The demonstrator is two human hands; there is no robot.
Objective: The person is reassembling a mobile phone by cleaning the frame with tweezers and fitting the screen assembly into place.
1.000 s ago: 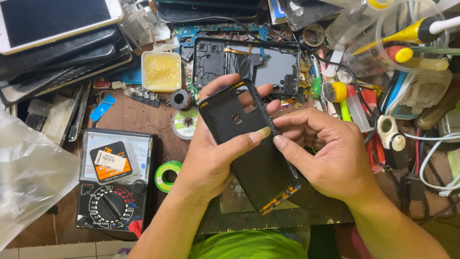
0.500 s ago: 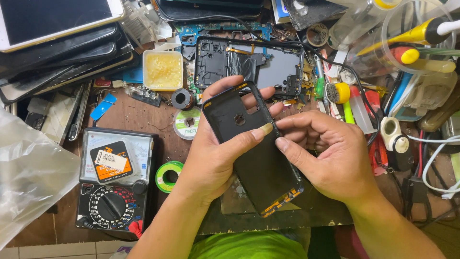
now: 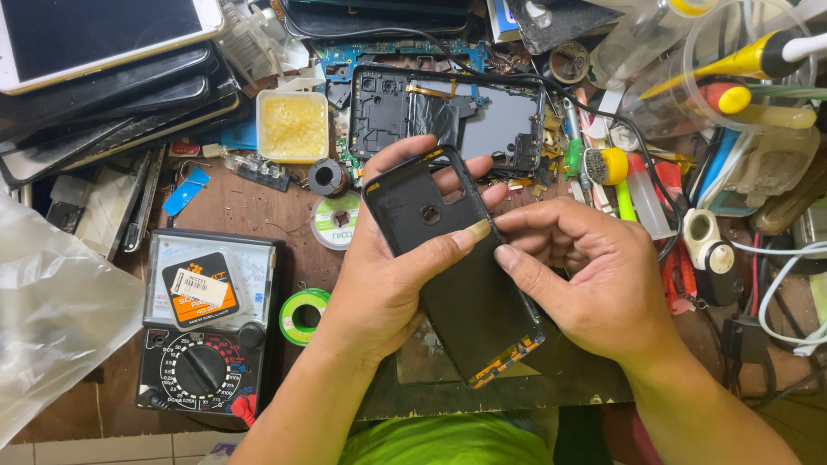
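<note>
Your left hand (image 3: 379, 275) grips a black phone back cover (image 3: 457, 275) from below and from its left side, thumb laid across the cover's face and fingertips curling over its far edge. Your right hand (image 3: 594, 275) is closed against the cover's right edge, thumb tip pressing the rim close to your left thumbnail. The cover hangs tilted above the counter (image 3: 233, 207), its camera cutout toward the top and orange strips showing at its lower corner.

Over the last second little has changed. Both hands have kept their grip, and the cover sits at almost the same angle. Your right thumb has crept slightly along the rim, so the work on that edge looks to be going on slowly, with nothing freed or set down.

Behind the cover lies an opened phone frame (image 3: 448, 112) with its inner parts bare. To the left sit a tub of yellow flux (image 3: 293, 125), a solder spool (image 3: 334, 220), a roll of green tape (image 3: 301, 314) and a multimeter (image 3: 207, 327). Stacked phones (image 3: 103, 95) fill the top left corner, and screwdrivers (image 3: 732, 77) stand in a clear cup at the top right.
</note>
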